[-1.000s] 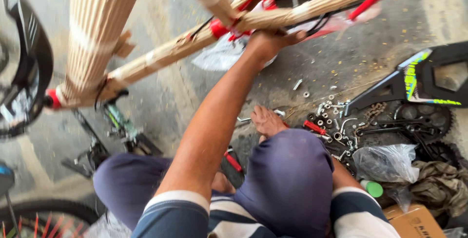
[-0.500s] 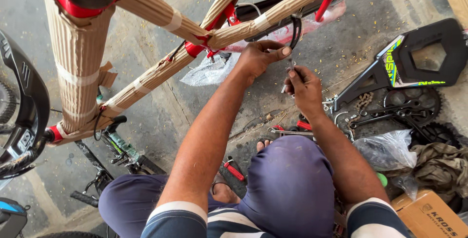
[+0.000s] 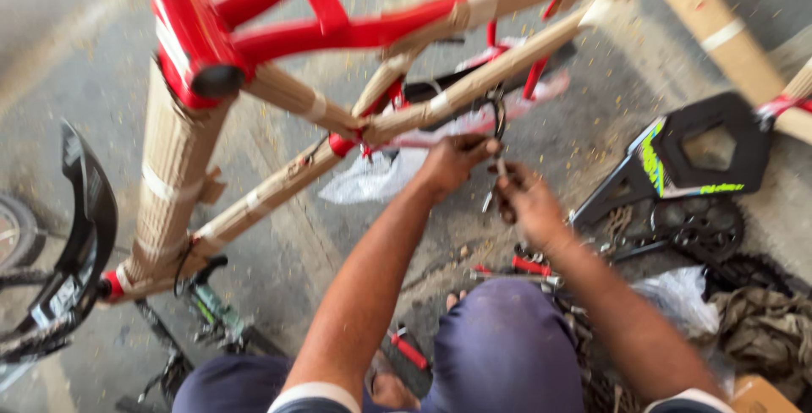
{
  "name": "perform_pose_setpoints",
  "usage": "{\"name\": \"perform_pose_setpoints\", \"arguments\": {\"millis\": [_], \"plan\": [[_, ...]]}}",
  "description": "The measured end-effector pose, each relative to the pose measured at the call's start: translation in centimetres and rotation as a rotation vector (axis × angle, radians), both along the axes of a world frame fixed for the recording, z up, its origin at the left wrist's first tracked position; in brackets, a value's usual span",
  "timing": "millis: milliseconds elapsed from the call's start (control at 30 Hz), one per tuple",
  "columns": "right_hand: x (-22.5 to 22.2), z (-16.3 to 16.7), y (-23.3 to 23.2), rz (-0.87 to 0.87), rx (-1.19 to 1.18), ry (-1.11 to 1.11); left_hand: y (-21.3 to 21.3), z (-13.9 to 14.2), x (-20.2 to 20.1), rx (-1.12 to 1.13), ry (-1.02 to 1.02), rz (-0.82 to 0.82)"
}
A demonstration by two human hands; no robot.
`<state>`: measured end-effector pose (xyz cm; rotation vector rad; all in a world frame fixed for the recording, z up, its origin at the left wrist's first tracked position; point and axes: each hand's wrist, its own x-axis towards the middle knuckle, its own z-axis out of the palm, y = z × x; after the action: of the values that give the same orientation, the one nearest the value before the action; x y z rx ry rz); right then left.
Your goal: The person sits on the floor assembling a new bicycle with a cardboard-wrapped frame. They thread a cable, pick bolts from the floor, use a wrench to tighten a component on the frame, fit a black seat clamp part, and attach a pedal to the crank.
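A red bicycle frame (image 3: 338,28), its tubes wrapped in brown cardboard, stands over my knees. My left hand (image 3: 452,164) pinches a black brake cable (image 3: 499,117) where it loops off a wrapped tube. My right hand (image 3: 529,202) is close beside it and grips a small metal part (image 3: 495,185) hanging below the cable. The image is blurred, so the part's exact shape is unclear.
A black chain guard with green markings (image 3: 685,155) and a chainring (image 3: 698,227) lie on the concrete at right. Clear plastic bags (image 3: 372,180), red-handled tools (image 3: 529,265), a black mudguard (image 3: 80,235) at left, rags (image 3: 765,328) and a carton corner (image 3: 757,396) surround me.
My right hand rose from the floor parts to meet my left hand at the cable. The view has shifted, showing more of the red frame's head tube.
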<state>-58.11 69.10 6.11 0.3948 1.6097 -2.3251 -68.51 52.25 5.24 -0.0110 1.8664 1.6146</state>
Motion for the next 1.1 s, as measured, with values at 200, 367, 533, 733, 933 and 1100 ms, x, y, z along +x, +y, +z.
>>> {"name": "perform_pose_setpoints", "arguments": {"millis": [200, 367, 533, 733, 933, 1100], "plan": [[-0.1, -4.3, -6.9, -0.336, -0.171, 0.013, -0.8, 0.4, 0.3, 0.036, 0.153, 0.098], [-2.5, -6.8, -10.4, -0.435, -0.284, 0.066, -2.4, 1.5, -1.3, -0.199, 0.396, -0.014], [-1.3, -6.0, -4.4, -0.237, -0.062, 0.006, -1.7, 1.9, -2.1, -0.364, 0.736, -0.251], [-2.6, -0.5, 3.7, 0.1, 0.217, -0.014, 3.0, 2.0, -2.6, 0.002, 0.469, -0.148], [-2.7, 1.2, 5.0, 0.168, 0.252, 0.055, 5.9, 3.2, -1.9, -0.164, 0.455, -0.156], [-1.8, 1.4, 6.4, 0.006, 0.28, -0.069, 7.7, 4.2, -0.3, -0.184, 0.478, 0.004]]}}
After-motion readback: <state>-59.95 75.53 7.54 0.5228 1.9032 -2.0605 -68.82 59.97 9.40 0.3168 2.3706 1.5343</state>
